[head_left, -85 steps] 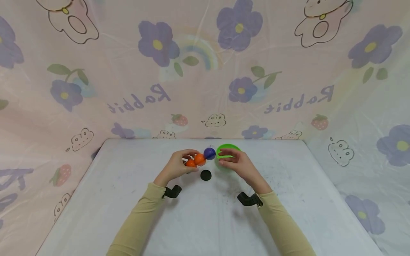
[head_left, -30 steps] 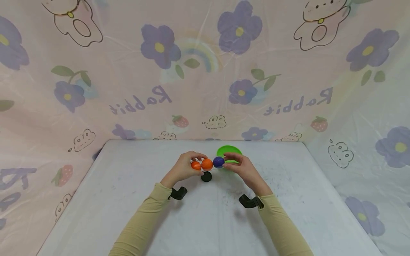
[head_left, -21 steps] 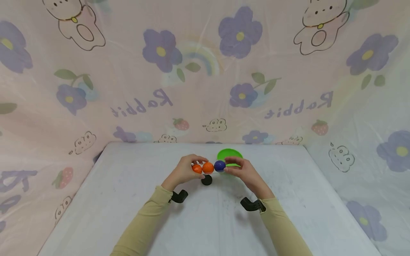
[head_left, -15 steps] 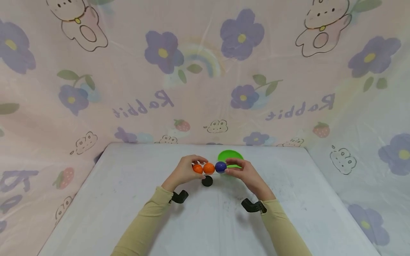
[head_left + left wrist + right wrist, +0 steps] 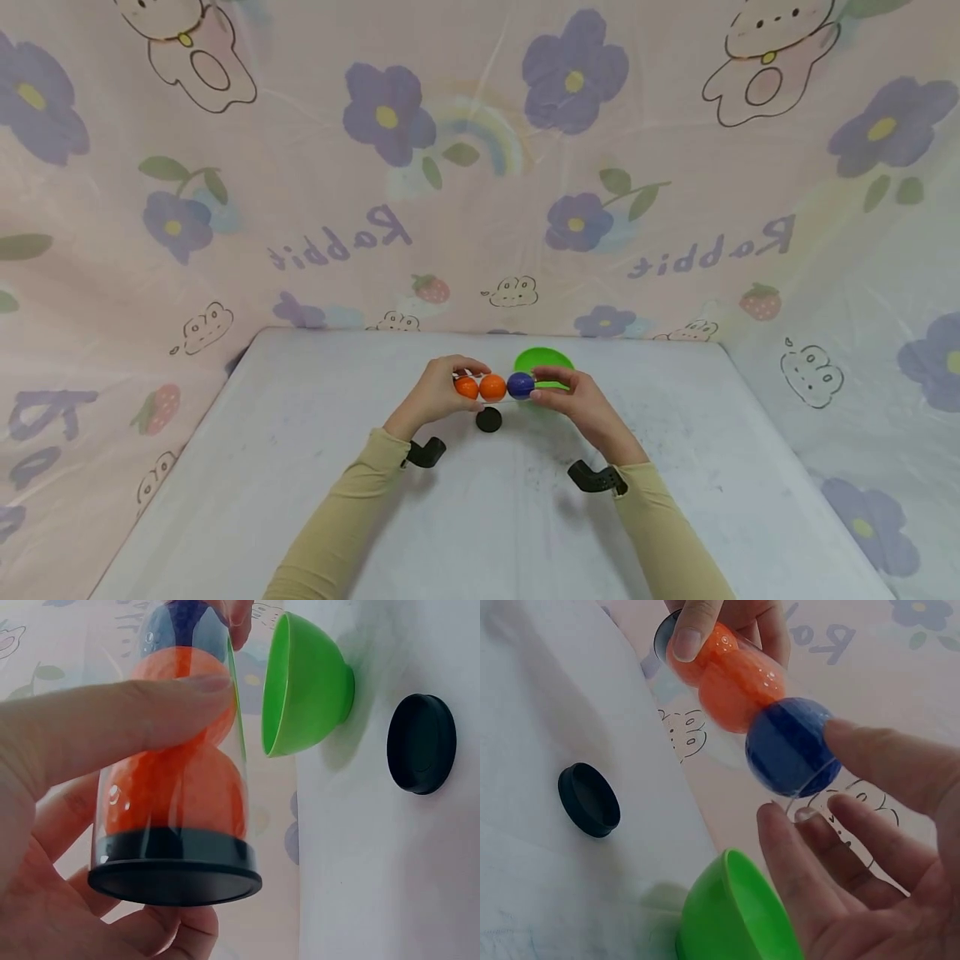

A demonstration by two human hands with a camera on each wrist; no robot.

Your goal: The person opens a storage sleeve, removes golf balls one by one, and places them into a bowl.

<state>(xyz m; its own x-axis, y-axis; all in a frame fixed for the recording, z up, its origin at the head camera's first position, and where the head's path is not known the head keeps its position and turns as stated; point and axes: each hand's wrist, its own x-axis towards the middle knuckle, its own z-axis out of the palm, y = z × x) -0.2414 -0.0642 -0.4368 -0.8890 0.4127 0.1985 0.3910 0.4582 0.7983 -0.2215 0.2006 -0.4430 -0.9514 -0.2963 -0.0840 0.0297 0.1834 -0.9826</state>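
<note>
A clear plastic tube (image 5: 176,780) lies roughly level above the table, with two orange balls (image 5: 492,387) and a blue ball (image 5: 521,386) lined up inside. Its left end carries a black cap (image 5: 175,862). My left hand (image 5: 438,393) grips that capped end, thumb across the tube's side. At the other end, where the blue ball sits by the rim, my right hand (image 5: 577,403) pinches the tube between thumb and fingertips. Below on the table is a loose black lid (image 5: 489,419).
A green bowl (image 5: 322,682) stands on the table behind the right hand, partly hidden by it in the head view. The white table (image 5: 300,500) ends at a flower-printed curtain (image 5: 480,200) at the back and sides. Black wrist mounts (image 5: 592,477) hang below both wrists.
The tube has moved right and come level from a tilt with the blue end higher. My right hand, apart from it earlier, now holds the blue end. The last half second shows little change.
</note>
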